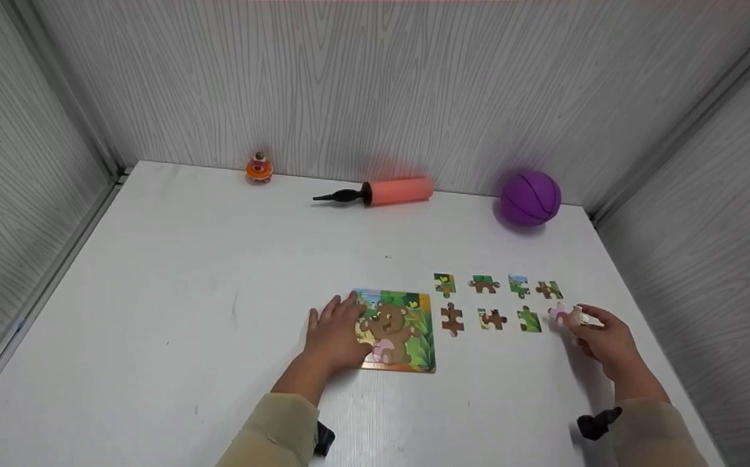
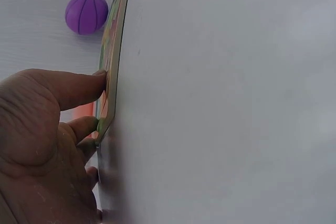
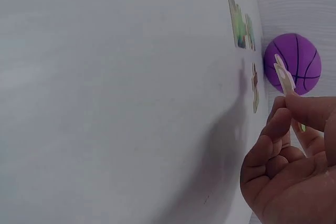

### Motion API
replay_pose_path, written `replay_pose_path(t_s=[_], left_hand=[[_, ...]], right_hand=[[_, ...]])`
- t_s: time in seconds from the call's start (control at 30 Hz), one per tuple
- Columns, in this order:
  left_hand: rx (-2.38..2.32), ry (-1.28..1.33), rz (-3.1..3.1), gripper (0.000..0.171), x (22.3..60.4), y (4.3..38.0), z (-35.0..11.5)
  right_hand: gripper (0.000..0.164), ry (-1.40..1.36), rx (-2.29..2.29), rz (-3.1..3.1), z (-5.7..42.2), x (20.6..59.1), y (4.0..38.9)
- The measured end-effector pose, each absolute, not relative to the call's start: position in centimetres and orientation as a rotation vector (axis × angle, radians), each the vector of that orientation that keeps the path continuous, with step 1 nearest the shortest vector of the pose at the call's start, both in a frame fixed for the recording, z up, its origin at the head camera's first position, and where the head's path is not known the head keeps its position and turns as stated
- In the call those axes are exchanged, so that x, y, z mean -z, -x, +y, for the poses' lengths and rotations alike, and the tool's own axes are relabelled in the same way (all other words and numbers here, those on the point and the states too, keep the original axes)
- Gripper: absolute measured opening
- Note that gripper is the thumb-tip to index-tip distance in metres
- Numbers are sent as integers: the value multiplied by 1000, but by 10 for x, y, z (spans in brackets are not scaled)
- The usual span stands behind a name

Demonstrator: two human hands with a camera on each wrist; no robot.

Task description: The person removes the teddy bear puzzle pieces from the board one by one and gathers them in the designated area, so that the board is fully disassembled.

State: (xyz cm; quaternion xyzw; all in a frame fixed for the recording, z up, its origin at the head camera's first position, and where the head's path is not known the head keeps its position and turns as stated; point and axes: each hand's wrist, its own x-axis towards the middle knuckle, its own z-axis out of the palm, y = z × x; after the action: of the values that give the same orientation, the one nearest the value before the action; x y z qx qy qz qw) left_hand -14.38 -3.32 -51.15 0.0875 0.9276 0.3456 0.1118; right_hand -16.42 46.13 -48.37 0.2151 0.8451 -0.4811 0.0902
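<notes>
Head view: pink-and-white puzzle piece, knobbed outline.

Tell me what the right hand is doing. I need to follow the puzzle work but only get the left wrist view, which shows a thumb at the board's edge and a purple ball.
Observer: The right hand pinches a pale pink puzzle piece between thumb and fingertips, at the right end of the near row of pieces.
Operator: How many pieces lie loose?
Observer: Seven loose pieces: four in the far row and three in the near row, all to the right of the puzzle board.
Operator: Is the left hand on top of the board?
Observer: Yes, the left hand rests with straight fingers on the board's left part.
</notes>
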Motion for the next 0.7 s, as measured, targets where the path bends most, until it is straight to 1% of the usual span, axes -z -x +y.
replay_pose_path(t_s=[0.17,0.4,0.53,0.7], left_hand=[[-1017,-260,2722,74,512,144,-33],[-1009,-273,2725,73,513,143,-33],[-1004,-270,2726,74,513,143,-33],[-1011,-260,2724,75,513,143,-33]], right_hand=[[72,-641,1349,2445,471,485,168],[79,-597,1247,2450,477,485,173],[72,-605,1249,2440,478,484,175],[72,-609,1225,2454,477,482,179]])
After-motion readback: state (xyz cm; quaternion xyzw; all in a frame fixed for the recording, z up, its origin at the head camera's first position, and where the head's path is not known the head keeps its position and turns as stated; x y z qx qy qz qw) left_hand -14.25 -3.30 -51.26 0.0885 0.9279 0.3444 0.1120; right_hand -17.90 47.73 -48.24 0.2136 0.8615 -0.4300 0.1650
